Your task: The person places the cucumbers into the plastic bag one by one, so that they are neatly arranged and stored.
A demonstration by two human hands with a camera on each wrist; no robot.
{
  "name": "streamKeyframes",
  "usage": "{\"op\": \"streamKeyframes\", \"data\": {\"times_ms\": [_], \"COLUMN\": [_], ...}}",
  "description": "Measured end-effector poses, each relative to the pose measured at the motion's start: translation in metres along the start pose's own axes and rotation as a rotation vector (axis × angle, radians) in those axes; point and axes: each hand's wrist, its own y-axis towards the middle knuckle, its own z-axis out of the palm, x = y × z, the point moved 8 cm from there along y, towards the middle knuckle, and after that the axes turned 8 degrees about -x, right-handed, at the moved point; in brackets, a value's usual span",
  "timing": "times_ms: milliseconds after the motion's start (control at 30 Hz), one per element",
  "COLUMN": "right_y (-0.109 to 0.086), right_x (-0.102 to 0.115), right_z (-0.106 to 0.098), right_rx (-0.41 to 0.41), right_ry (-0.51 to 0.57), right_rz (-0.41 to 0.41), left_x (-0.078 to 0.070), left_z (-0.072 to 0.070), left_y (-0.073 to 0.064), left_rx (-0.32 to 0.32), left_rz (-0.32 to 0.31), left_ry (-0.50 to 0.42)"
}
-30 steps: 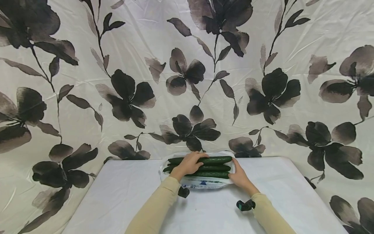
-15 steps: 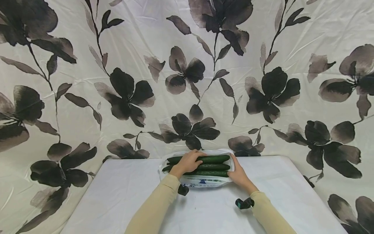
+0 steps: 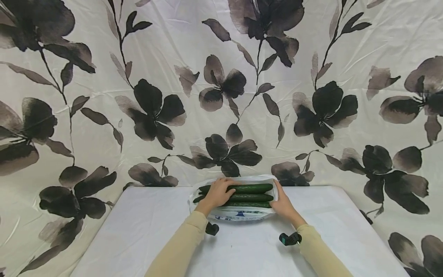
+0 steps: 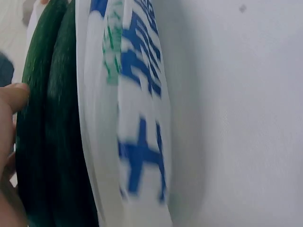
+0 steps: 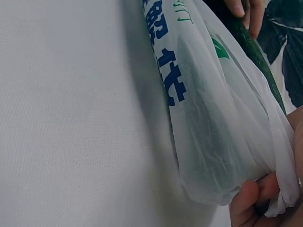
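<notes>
Several dark green cucumbers (image 3: 254, 188) lie side by side in a white plastic bag (image 3: 242, 214) with blue and green print, its mouth spread upward. My left hand (image 3: 216, 194) reaches over them from the near left. Its fingers bend over the rearmost cucumber while the thumb lies along that cucumber's near side; in the left wrist view the thumb (image 4: 16, 96) touches dark green skin. At the bag's right end, my right hand (image 3: 283, 203) grips the plastic, and in the right wrist view its curled fingers (image 5: 245, 203) hold a gathered fold. The cucumbers' left parts are partly hidden by my left hand.
The bag rests near the back edge of a table with a white cloth (image 3: 235, 250). Right behind it hangs a floral curtain (image 3: 221, 123). Small black devices (image 3: 290, 239) are worn at both wrists.
My left hand has slid slightly left along the cucumbers, showing more of their middle. The right hand keeps its hold at the bag's right end. The head view has shifted a little.
</notes>
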Motion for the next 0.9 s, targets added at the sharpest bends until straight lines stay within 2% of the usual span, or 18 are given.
{"op": "streamKeyframes", "data": {"times_ms": [133, 233, 300, 333, 400, 500, 567, 633, 800, 900], "right_y": [0.001, 0.002, 0.001, 0.0, -0.001, -0.005, -0.008, -0.012, -0.023, -0.029], "right_x": [-0.001, -0.002, -0.003, -0.004, -0.006, -0.008, -0.008, -0.009, -0.013, -0.015], "right_z": [0.0, 0.0, 0.0, 0.0, 0.0, -0.003, -0.006, -0.01, -0.022, -0.032], "right_rx": [0.014, 0.024, 0.035, 0.04, 0.051, 0.047, 0.029, 0.004, -0.056, -0.077], "right_ry": [0.0, -0.012, -0.017, -0.018, -0.021, -0.023, -0.039, -0.056, -0.112, -0.124], "right_rz": [0.004, 0.001, 0.0, -0.002, -0.005, -0.018, -0.038, -0.056, -0.099, -0.11], "left_x": [0.029, 0.059, 0.08, 0.09, 0.106, 0.12, 0.124, 0.127, 0.133, 0.136], "left_z": [-0.023, -0.042, -0.049, -0.051, -0.049, -0.038, -0.031, -0.027, -0.029, -0.03], "left_y": [-0.01, -0.024, -0.036, -0.042, -0.053, -0.066, -0.071, -0.075, -0.081, -0.085], "left_rx": [-0.218, -0.387, -0.448, -0.454, -0.42, -0.305, -0.248, -0.237, -0.319, -0.339], "left_rz": [-0.072, -0.183, -0.286, -0.344, -0.451, -0.562, -0.591, -0.612, -0.625, -0.629], "left_ry": [-0.094, -0.16, -0.193, -0.207, -0.246, -0.312, -0.343, -0.364, -0.407, -0.437]}}
